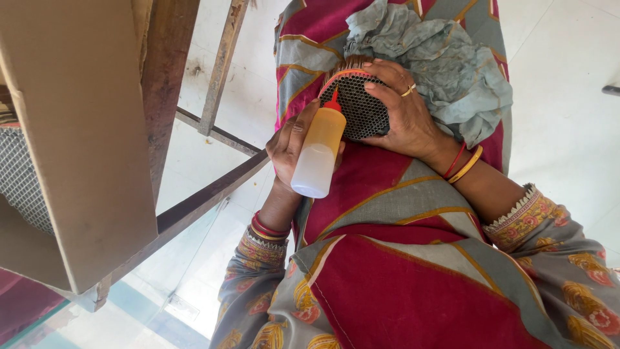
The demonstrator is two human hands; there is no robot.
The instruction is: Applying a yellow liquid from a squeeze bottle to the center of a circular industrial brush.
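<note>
We see our left hand (294,145) closed around a translucent squeeze bottle (318,155), its red nozzle (334,102) touching the rim of a round honeycomb-mesh disc (363,106) (orange-edged). Our right hand (403,110) grips that disc, fingers curled over its top, just beside a crumpled grey-blue cloth (439,61) on our lap

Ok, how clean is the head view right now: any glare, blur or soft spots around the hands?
Head view: even daylight, hands sharp; left hand grips the squeeze bottle, its red nozzle at the honeycomb disc held by the right hand. The white floor is bright, nearly washed out. The cardboard box, close to the lens, looks slightly soft.
</note>
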